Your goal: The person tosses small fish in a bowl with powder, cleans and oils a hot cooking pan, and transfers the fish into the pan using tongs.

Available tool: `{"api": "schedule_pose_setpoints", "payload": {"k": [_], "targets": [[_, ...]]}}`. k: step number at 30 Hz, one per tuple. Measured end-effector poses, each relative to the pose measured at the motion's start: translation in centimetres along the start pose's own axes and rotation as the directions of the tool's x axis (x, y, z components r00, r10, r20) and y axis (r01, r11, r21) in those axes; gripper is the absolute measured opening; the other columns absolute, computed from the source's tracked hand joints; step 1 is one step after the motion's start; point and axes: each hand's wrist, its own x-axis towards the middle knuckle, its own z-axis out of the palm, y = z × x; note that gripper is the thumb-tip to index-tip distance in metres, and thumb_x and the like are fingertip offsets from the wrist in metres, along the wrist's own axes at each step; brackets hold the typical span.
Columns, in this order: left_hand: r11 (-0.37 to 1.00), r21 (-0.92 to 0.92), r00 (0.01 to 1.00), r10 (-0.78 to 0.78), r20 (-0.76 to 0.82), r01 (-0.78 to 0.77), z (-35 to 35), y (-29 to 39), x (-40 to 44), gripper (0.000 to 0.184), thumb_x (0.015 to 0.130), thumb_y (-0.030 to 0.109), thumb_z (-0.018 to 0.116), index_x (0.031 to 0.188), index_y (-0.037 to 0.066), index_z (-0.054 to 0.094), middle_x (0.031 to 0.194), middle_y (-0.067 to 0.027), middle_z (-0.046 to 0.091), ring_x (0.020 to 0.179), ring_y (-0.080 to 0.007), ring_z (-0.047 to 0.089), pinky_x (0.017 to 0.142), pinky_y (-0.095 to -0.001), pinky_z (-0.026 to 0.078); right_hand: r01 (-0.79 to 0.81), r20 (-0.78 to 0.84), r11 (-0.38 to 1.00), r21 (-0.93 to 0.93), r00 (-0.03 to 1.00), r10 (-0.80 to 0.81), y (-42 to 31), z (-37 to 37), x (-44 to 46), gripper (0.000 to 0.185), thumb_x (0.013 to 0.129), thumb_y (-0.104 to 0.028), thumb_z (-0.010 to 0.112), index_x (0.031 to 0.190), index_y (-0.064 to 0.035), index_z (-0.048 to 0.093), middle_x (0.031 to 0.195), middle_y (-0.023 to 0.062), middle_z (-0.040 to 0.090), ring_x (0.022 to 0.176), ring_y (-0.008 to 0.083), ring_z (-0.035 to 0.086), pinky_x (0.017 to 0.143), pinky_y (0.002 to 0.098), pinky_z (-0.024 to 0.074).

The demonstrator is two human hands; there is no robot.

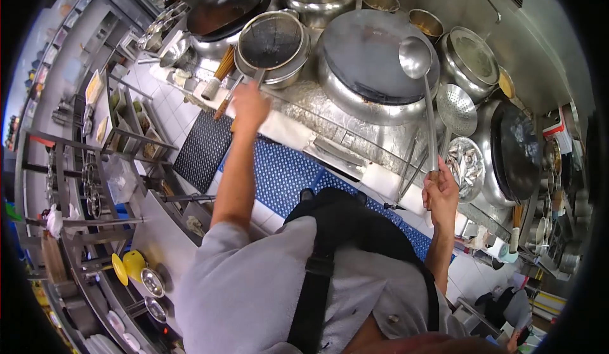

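Observation:
My right hand is closed round the wooden grip of a long steel ladle. The ladle's bowl is over the right side of a large dark wok, which has a little steam above it. On the left, my left hand is closed over the handle of a round mesh strainer; its fingers are slightly blurred. The strainer rests on top of a steel pot. Near my right hand, a perforated skimmer leans above a bowl of pale, silvery pieces, perhaps small fish.
A second wok stands at the far left and another dark wok on the right. Lidded pots line the back. A bamboo brush lies left of the strainer. Blue patterned mats cover the floor below the stove edge.

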Motion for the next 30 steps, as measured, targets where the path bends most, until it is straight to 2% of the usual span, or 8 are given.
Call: {"api": "schedule_pose_setpoints", "payload": {"k": [4, 5, 6, 8, 11, 20, 23, 30], "targets": [[0.969, -0.15, 0.778, -0.062, 0.625, 0.197, 5.9, -12.4, 3.7, 0.045, 0.082, 0.025, 0.075, 0.113, -0.004, 0.058, 0.091, -0.0221, 0.069, 0.075, -0.0373, 0.068, 0.072, -0.044, 0.057, -0.011, -0.04, 0.998, 0.054, 0.999, 0.013, 0.8, -1.1, 1.1, 0.06, 0.088, 0.007, 0.056, 0.146, 0.0026, 0.039, 0.087, 0.0045, 0.058, 0.048, 0.0076, 0.049, 0.037, 0.0205, 0.035], [0.736, -0.475, 0.703, -0.003, 0.711, 0.483, 6.3, -13.0, 3.2, 0.036, 0.085, 0.018, 0.071, 0.11, -0.004, 0.058, 0.088, -0.0199, 0.068, 0.069, -0.0318, 0.067, 0.065, -0.0393, 0.056, -0.013, -0.043, 0.997, 0.075, 0.999, 0.016, 0.9, -1.2, 1.4, 0.06, 0.088, 0.007, 0.056, 0.145, 0.0028, 0.039, 0.087, 0.0047, 0.058, 0.048, 0.0077, 0.049, 0.037, 0.0208, 0.035], [0.329, -0.638, 0.641, 0.115, 0.759, 0.696, 6.3, -13.2, 2.3, 0.027, 0.087, 0.011, 0.068, 0.107, -0.004, 0.058, 0.084, -0.0176, 0.067, 0.063, -0.0263, 0.066, 0.058, -0.0346, 0.056, -0.012, -0.047, 0.995, 0.096, 0.999, 0.017, 1.0, -1.4, 1.6, 0.06, 0.088, 0.007, 0.056, 0.145, 0.003, 0.039, 0.087, 0.0049, 0.059, 0.047, 0.0078, 0.05, 0.036, 0.021, 0.0351], [-0.023, -0.711, 0.707, 0.135, 0.694, 0.703, 4.5, -11.2, 1.6, 0.013, 0.091, 0.001, 0.061, 0.102, -0.002, 0.056, 0.078, -0.0119, 0.063, 0.058, -0.0155, 0.06, 0.049, -0.026, 0.05, 0.004, -0.039, 0.997, 0.082, 0.999, -0.001, 1.5, -1.9, 2.2, 0.064, 0.086, 0.009, 0.057, 0.146, 0.0012, 0.037, 0.086, 0.0061, 0.059, 0.048, 0.0082, 0.05, 0.035, 0.022, 0.0352], [-0.127, -0.79, 0.798, 0.17, 0.578, 0.6, 1.1, -5.4, 1.6, 0.015, 0.092, 0.002, 0.06, 0.102, 0.002, 0.048, 0.073, -0.0072, 0.056, 0.052, -0.0114, 0.049, 0.044, -0.0246, 0.043, 0.009, -0.058, 0.992, 0.122, 0.998, -0.002, 1.3, -2.3, 2.3, 0.065, 0.086, 0.01, 0.057, 0.147, 0.0003, 0.037, 0.085, 0.0063, 0.058, 0.048, 0.0086, 0.049, 0.036, 0.022, 0.0357], [0.259, -0.954, 0.988, 0.059, -0.142, -0.153, -7.7, 18.8, 19.0, 0.037, 0.082, 0.0, 0.056, 0.118, 0.001, 0.05, 0.076, -0.0064, 0.055, 0.05, -0.0098, 0.051, 0.041, -0.0255, 0.041, 0.039, -0.076, 0.991, 0.128, 0.997, -0.029, 1.7, -4.2, 2.9, 0.066, 0.086, 0.01, 0.056, 0.147, -0.0025, 0.038, 0.083, 0.0064, 0.057, 0.05, 0.0092, 0.05, 0.04, 0.0237, 0.0393], [0.691, -0.607, 0.885, 0.101, -0.455, -0.391, -9.4, 29.8, 26.5, 0.066, 0.083, 0.003, 0.055, 0.145, 0.005, 0.033, 0.106, -0.0309, 0.062, 0.104, -0.0497, 0.06, 0.093, -0.0508, 0.047, 0.02, -0.065, 0.985, 0.174, 0.998, -0.009, 1.8, -4.6, 3.2, 0.067, 0.085, 0.011, 0.058, 0.148, -0.0041, 0.038, 0.083, 0.0064, 0.059, 0.052, 0.0091, 0.052, 0.043, 0.0232, 0.0406], [0.908, -0.328, 0.952, 0.185, -0.244, -0.26, -6.6, 46.9, 34.0, 0.073, 0.086, 0.011, 0.055, 0.154, 0.012, 0.026, 0.119, -0.0319, 0.058, 0.11, -0.0435, 0.062, 0.099, -0.0483, 0.048, 0.025, -0.074, 0.886, 0.463, 0.997, 0.01, 1.6, -7.2, 3.1, 0.067, 0.085, 0.01, 0.06, 0.148, -0.0031, 0.04, 0.084, 0.0037, 0.059, 0.054, 0.0067, 0.052, 0.045, 0.0215, 0.0409]]}}
